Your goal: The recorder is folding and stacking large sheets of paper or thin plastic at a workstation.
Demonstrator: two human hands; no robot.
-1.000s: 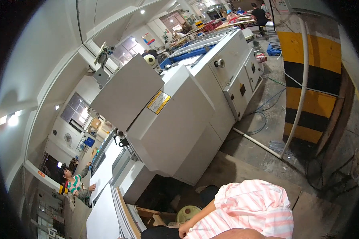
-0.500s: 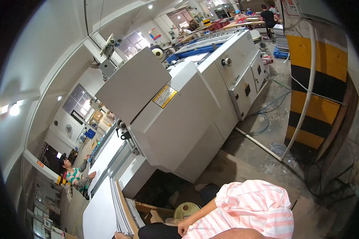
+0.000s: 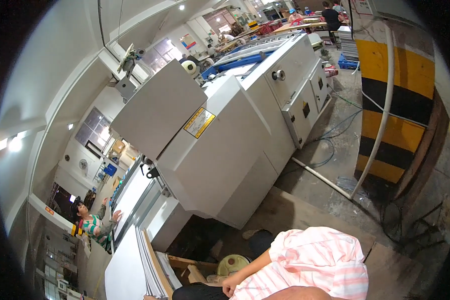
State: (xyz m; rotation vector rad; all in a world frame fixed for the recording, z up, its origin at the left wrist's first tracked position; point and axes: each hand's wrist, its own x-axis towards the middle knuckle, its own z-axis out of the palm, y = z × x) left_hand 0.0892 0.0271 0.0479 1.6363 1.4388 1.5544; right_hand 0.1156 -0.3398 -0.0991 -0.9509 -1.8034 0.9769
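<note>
A forearm in a pink-and-white striped short sleeve [image 3: 320,265] comes in from the lower right, and I take it for my right arm. My right hand [image 3: 230,286] hangs with its fingers curled, and nothing shows in it. It rests by dark cloth [image 3: 200,292], just below a round yellow-green object [image 3: 232,263] and beside a cardboard box [image 3: 182,267]. A tall stack of white sheets [image 3: 150,265] stands left of the hand. My left hand is out of view.
A big pale grey machine [image 3: 225,150] fills the middle. A co-worker in a green striped top [image 3: 92,225] leans at its far left end. A yellow-and-black pillar [image 3: 395,100], a white pipe [image 3: 380,125] and floor cables [image 3: 335,140] are to the right. More people [image 3: 330,12] work far behind.
The view has swung slightly, so the machine sits a little differently in the picture. My right arm and hand have stayed where they were.
</note>
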